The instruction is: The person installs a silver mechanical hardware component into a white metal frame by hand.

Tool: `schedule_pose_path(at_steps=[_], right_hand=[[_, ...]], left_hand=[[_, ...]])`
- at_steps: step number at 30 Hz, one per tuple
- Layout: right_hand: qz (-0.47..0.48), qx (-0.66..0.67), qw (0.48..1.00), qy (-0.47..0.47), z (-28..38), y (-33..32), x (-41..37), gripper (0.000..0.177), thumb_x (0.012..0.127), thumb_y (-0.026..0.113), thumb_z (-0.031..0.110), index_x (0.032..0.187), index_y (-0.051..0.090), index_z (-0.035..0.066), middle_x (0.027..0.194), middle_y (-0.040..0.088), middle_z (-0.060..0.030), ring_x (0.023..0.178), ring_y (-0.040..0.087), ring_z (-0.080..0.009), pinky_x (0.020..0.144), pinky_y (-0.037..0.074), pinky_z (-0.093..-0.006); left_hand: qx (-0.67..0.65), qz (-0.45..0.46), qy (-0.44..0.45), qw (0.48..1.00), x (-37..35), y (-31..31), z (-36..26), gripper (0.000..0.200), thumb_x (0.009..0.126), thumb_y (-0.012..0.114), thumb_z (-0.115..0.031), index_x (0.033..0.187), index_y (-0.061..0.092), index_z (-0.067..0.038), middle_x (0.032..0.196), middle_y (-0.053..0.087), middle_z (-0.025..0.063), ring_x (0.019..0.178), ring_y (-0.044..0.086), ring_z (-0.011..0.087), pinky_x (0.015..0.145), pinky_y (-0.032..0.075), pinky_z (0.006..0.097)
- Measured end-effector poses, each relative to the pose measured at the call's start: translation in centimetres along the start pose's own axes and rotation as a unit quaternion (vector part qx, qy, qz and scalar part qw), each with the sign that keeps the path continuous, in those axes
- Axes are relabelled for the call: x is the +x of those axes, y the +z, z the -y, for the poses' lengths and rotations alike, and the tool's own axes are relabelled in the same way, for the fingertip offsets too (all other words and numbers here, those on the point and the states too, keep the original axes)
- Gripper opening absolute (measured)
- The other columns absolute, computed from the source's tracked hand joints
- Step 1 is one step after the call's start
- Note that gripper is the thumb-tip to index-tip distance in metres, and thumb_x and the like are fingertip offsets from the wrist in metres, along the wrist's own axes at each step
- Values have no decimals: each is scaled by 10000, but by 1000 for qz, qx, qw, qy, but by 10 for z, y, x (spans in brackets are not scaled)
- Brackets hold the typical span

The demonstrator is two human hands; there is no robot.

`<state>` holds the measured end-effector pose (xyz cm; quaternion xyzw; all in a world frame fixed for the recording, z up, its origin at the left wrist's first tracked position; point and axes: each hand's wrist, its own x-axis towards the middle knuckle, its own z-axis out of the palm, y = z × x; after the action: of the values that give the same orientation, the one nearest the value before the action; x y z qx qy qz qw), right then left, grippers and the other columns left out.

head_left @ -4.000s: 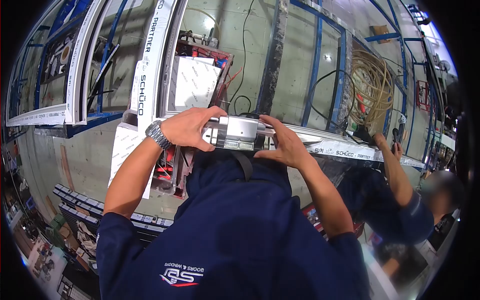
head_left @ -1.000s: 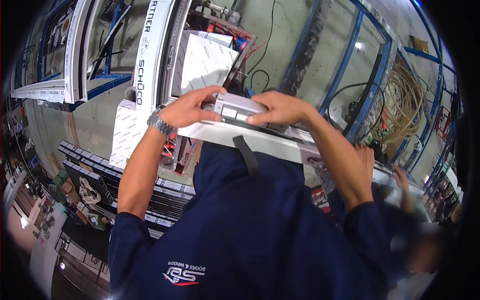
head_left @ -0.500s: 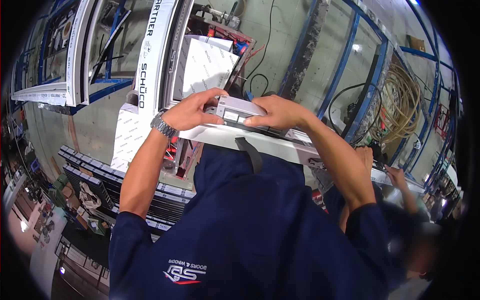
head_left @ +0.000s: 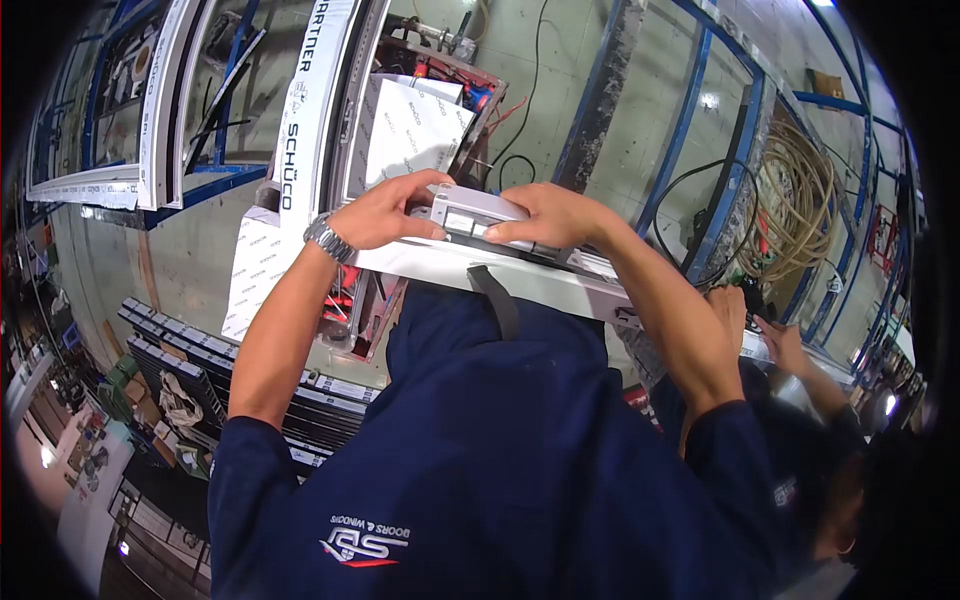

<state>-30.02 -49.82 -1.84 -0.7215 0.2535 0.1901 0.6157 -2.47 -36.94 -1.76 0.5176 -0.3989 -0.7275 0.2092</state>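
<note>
A grey box-shaped metal fitting [head_left: 482, 204] lies along a white window or door profile [head_left: 425, 262] in front of my waist. My left hand [head_left: 382, 216], with a metal watch on the wrist, is closed on the fitting's left end, thumb at the near side. At the other end, my right hand [head_left: 556, 216] grips it with fingers over the top and thumb on the near face. A small pale panel shows on that face between the thumbs. A dark strap [head_left: 494, 297] hangs over the profile's near edge.
A film-wrapped frame member [head_left: 297, 150] runs away on the left. Beyond the profile, a white printed box [head_left: 418, 130] sits among tools. Blue metal racks [head_left: 680, 130] and a coiled hose [head_left: 795, 205] stand to the right. A co-worker's hands [head_left: 785, 345] are at the profile's right.
Both my hands keep their hold on the fitting, which has shifted slightly left. The co-worker's arm and body at the right have moved a little.
</note>
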Motion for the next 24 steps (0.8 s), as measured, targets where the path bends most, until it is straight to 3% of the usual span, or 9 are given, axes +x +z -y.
schedule_pose_path(at_steps=[3,4,8,11,16,19,20,23,24], right_hand=[[-27,-81,996,-21,17,-3,-11,704,905,728,641,1057,725,-46,913,733,-232,857,712,-369,748,527,-446],[-49,-66,996,-35,12,-2,-10,709,892,736,651,1015,720,-47,850,721,-237,802,709,-391,721,524,-462],[-3,-70,998,-3,8,-16,6,708,885,757,637,1071,730,-46,951,735,-220,884,712,-348,765,525,-440],[22,-73,997,-4,19,-27,11,710,892,755,628,1109,733,-47,963,735,-193,907,703,-312,794,524,-422],[111,7,993,45,-2,-41,27,686,904,757,604,1152,734,-35,990,735,-118,922,664,-214,816,509,-374],[122,49,990,51,-3,-43,23,661,909,761,593,1140,739,-26,976,717,-80,905,627,-166,804,490,-341],[121,56,990,52,-3,-45,22,660,908,763,591,1139,738,-27,973,716,-79,902,625,-166,799,489,-342],[121,83,988,47,-21,-47,28,668,905,764,593,1127,730,-37,941,703,-75,887,610,-169,782,485,-347],[129,86,986,57,-15,-53,27,671,904,765,593,1124,727,-40,935,700,-76,885,608,-169,781,485,-347]], left_hand=[[33,-22,38,998,0,-1,-2,687,863,862,-83,1476,550,-78,1167,740,113,1058,631,164,948,514,346],[-20,-15,18,1000,0,0,-7,679,863,866,-95,1471,563,-85,1169,736,92,1066,626,162,972,499,344],[71,-27,4,997,7,-9,2,721,874,871,-128,1513,541,-86,1183,715,75,1068,628,154,952,511,328],[-28,-40,18,999,-1,-7,-6,731,889,868,-156,1531,526,-87,1167,717,81,1063,629,153,935,517,323],[8,-22,17,1000,7,-6,7,764,939,821,-198,1611,467,-115,1192,707,101,1011,619,157,895,514,317],[77,-9,-72,994,5,-6,-17,785,976,799,-192,1655,410,-130,1386,657,157,1258,612,202,1066,508,357],[87,-31,-1,996,8,-6,4,800,956,800,-283,1654,424,-177,1218,701,116,876,576,151,795,502,314],[75,-41,19,996,12,-3,8,844,960,793,-268,1687,370,-199,1249,694,155,920,625,174,828,529,333],[71,-51,16,996,12,0,4,874,961,791,-263,1705,335,-210,1280,686,198,1002,666,207,880,540,338]])
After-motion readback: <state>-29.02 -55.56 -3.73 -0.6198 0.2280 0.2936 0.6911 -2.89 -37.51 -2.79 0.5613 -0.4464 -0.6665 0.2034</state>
